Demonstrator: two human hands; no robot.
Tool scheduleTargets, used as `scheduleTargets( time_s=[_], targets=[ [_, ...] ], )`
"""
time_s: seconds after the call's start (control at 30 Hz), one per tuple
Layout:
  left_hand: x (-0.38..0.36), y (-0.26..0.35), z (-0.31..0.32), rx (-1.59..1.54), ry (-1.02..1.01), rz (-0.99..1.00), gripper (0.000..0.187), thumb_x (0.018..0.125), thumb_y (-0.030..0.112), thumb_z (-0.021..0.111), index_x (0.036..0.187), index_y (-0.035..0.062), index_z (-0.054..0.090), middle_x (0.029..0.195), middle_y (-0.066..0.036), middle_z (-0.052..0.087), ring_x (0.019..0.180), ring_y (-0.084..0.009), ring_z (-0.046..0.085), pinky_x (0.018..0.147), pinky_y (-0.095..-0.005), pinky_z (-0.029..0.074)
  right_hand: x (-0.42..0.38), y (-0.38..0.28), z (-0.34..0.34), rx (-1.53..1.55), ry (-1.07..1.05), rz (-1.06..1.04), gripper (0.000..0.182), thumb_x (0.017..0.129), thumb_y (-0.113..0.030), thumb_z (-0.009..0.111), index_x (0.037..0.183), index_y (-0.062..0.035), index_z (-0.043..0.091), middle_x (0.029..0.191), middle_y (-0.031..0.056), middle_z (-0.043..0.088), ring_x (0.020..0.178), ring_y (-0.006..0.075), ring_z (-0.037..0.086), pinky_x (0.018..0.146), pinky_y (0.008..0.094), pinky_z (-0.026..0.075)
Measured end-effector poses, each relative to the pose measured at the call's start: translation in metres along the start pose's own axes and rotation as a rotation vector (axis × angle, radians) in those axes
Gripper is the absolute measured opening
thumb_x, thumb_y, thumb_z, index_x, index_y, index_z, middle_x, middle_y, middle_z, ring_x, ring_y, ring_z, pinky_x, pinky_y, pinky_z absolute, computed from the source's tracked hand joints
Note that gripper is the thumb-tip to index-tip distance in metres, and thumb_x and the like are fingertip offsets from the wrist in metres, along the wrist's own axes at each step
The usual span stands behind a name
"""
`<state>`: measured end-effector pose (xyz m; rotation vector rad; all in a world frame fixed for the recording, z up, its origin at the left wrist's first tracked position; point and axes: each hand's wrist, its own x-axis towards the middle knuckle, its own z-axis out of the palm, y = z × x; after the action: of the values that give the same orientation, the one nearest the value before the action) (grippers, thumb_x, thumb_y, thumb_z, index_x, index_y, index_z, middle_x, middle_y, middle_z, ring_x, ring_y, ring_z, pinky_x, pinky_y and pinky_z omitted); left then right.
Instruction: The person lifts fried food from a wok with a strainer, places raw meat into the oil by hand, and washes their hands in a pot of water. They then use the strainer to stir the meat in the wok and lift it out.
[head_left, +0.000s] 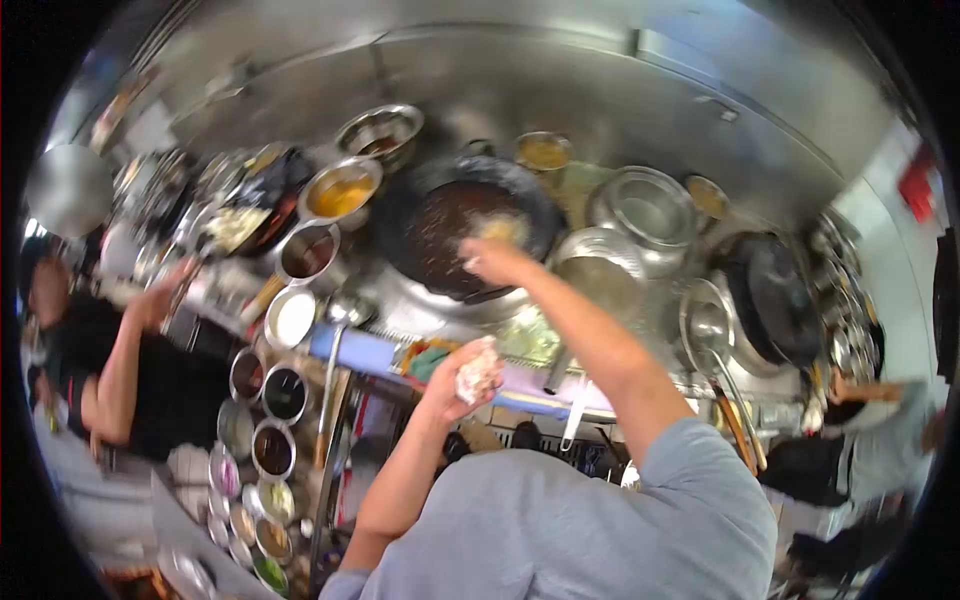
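Note:
A pale, lumpy handful of raw, coated-looking food (478, 372) is cupped in my left hand (455, 385), fingers curled around it, in front of the stove edge. My right hand (492, 262) reaches over a large black wok (548, 195), its fingers drawn together. Whatever is between them is too small and blurred to make out. Dark oil or liquid (440, 225) fills the wok. A pale, golden mass (503, 230) floats in it just beyond my right hand. Below the wok's left side, a ladle (350, 308) rests with its handle toward me.
Metal bowls with yellow liquid (342, 195) and dark red sauce (307, 252) stand left of the wok. Stacked metal basins (645, 210) sit to its right, beside another black wok (770, 300). Several seasoning pots (274, 450) line the left. Other people (110, 370) work at both sides.

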<state>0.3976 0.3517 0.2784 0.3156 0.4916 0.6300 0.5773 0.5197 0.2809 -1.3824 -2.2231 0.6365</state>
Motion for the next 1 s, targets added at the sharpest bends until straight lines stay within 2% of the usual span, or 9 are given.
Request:
scheduleTargets(
  time_s=[0.1,0.23,0.3,0.43,0.6,0.77,0.87,0.93,1.0],
  targets=[
    [0.003,-0.004,-0.004,0.017,-0.067,-0.041,0.033,0.083,0.028,0.050,0.108,0.0067,0.047,0.091,-0.013,0.059,0.071,-0.0209,0.059,0.049,-0.0276,0.050,-0.006,-0.001,0.002,-0.254,0.042,-0.055,0.019,0.074,-0.022,0.058,0.078,-0.0044,0.056,0.081,0.0156,0.059,0.079,0.0320,0.057,0.070,0.0405,0.045],
    [0.015,-0.013,-0.007,0.014,-0.061,-0.011,0.029,0.084,0.024,0.050,0.106,0.0052,0.046,0.092,-0.014,0.058,0.074,-0.0219,0.059,0.056,-0.0302,0.052,-0.020,0.010,0.001,-0.356,0.056,-0.019,0.018,0.071,-0.013,0.058,0.085,-0.0039,0.059,0.082,0.0176,0.058,0.084,0.0337,0.055,0.074,0.0411,0.045],
    [0.019,-0.018,-0.003,-0.010,-0.043,0.017,0.028,0.084,0.023,0.051,0.106,0.0068,0.046,0.094,-0.012,0.057,0.078,-0.0229,0.059,0.063,-0.0344,0.052,-0.039,-0.013,-0.018,-0.254,0.368,-0.019,0.015,0.072,-0.010,0.055,0.085,-0.0042,0.059,0.084,0.0177,0.057,0.084,0.0338,0.055,0.074,0.0404,0.044],
    [0.027,-0.031,0.019,-0.072,0.060,0.050,0.021,0.086,0.023,0.051,0.102,0.0100,0.048,0.092,-0.008,0.057,0.086,-0.0220,0.059,0.067,-0.0419,0.053,-0.083,-0.053,-0.072,-0.064,0.232,-0.008,0.018,0.074,-0.012,0.055,0.091,-0.0051,0.058,0.086,0.0166,0.056,0.080,0.0327,0.055,0.074,0.0372,0.045],
    [0.063,-0.033,0.011,-0.157,-0.029,0.059,0.027,0.086,0.034,0.050,0.106,0.0156,0.051,0.096,-0.004,0.059,0.082,-0.0189,0.060,0.067,-0.0352,0.051,-0.126,-0.080,-0.086,0.112,-0.394,-0.032,0.029,0.073,-0.018,0.061,0.098,-0.0050,0.057,0.090,0.0162,0.059,0.080,0.0313,0.057,0.074,0.0359,0.044],
    [0.082,-0.019,0.020,0.048,-0.076,-0.002,0.028,0.088,0.037,0.047,0.106,0.0154,0.051,0.088,-0.001,0.060,0.072,-0.0155,0.059,0.054,-0.0260,0.049,-0.124,-0.031,-0.064,-0.018,-0.175,-0.203,0.029,0.074,-0.019,0.063,0.096,-0.0029,0.056,0.081,0.0099,0.061,0.073,0.0208,0.058,0.069,0.0339,0.045],
    [0.091,-0.007,0.017,0.156,-0.139,0.012,0.025,0.089,0.032,0.044,0.106,0.0132,0.047,0.088,-0.004,0.059,0.069,-0.0145,0.058,0.051,-0.0250,0.047,-0.128,-0.018,-0.064,0.299,-0.187,-0.028,0.016,0.077,-0.014,0.061,0.086,-0.0022,0.055,0.071,0.0050,0.057,0.067,0.0124,0.053,0.062,0.0282,0.044],
    [0.088,0.001,0.031,0.153,-0.127,0.059,0.024,0.089,0.028,0.044,0.105,0.0107,0.047,0.087,-0.005,0.059,0.067,-0.0144,0.058,0.050,-0.0256,0.048,-0.124,-0.008,-0.060,0.822,-0.108,0.165,0.007,0.080,-0.007,0.057,0.083,-0.0040,0.051,0.068,0.0001,0.051,0.063,0.0072,0.048,0.057,0.0227,0.041],
    [0.091,0.004,0.033,0.173,-0.039,0.230,0.020,0.088,0.025,0.042,0.106,0.0153,0.045,0.090,-0.004,0.059,0.072,-0.0145,0.059,0.052,-0.0257,0.048,-0.126,-0.013,-0.050,0.927,0.051,0.128,0.006,0.081,-0.005,0.055,0.085,-0.0052,0.050,0.071,-0.0008,0.050,0.063,0.0062,0.047,0.056,0.0213,0.040]
  ],
)
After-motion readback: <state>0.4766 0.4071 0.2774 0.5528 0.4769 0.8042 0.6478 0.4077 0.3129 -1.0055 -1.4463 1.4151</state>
